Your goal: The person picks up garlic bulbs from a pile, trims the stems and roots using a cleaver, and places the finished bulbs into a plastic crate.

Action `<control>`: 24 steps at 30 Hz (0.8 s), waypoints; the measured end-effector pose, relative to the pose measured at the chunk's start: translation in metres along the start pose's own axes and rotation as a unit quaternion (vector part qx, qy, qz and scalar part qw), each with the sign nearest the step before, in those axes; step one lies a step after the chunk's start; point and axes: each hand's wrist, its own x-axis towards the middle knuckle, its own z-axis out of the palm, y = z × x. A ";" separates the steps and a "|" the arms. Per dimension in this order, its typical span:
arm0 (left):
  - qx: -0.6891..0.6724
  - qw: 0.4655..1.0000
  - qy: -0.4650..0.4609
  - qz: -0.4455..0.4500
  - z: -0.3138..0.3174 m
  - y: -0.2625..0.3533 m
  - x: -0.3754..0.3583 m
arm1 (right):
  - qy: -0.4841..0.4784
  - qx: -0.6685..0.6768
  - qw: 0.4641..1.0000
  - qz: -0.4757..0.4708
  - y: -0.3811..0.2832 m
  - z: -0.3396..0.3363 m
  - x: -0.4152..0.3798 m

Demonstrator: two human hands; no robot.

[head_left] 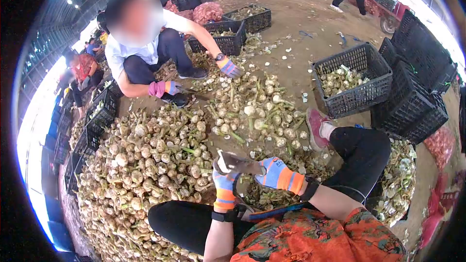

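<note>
My left hand (224, 184), in a blue and orange glove, is closed on a pale garlic piece (223, 163). My right hand (280, 173), gloved alike, is closed on a dark flat blade (244, 165). The blade reaches across to the left hand; its handle is hidden in the right-hand fingers. Both hands are above my lap. To the left lies a big heap of garlic bulbs (141, 165). Ahead, bulbs with green stems (257, 111) are spread on the ground.
A co-worker (145, 51) in gloves squats ahead, one hand over the garlic. A black crate (352, 92) holding garlic stands at right, beside stacked crates (407, 102). Peelings (398, 179) lie right of my knee. More crates (99, 116) line the left.
</note>
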 end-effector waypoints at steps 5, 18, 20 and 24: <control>0.221 0.974 -0.016 0.056 0.010 -0.005 -0.005 | -0.125 -0.216 0.968 0.008 -0.047 -0.038 0.002; 0.618 0.735 -0.087 0.263 0.001 0.005 -0.010 | -0.141 -0.225 0.964 0.023 -0.024 -0.032 0.004; 0.611 0.733 -0.103 0.282 0.000 0.003 -0.011 | -0.161 -0.240 0.957 0.034 -0.024 -0.040 0.005; 0.347 0.920 -0.096 0.153 0.004 -0.003 -0.015 | -0.175 -0.267 0.946 0.048 0.001 -0.040 0.006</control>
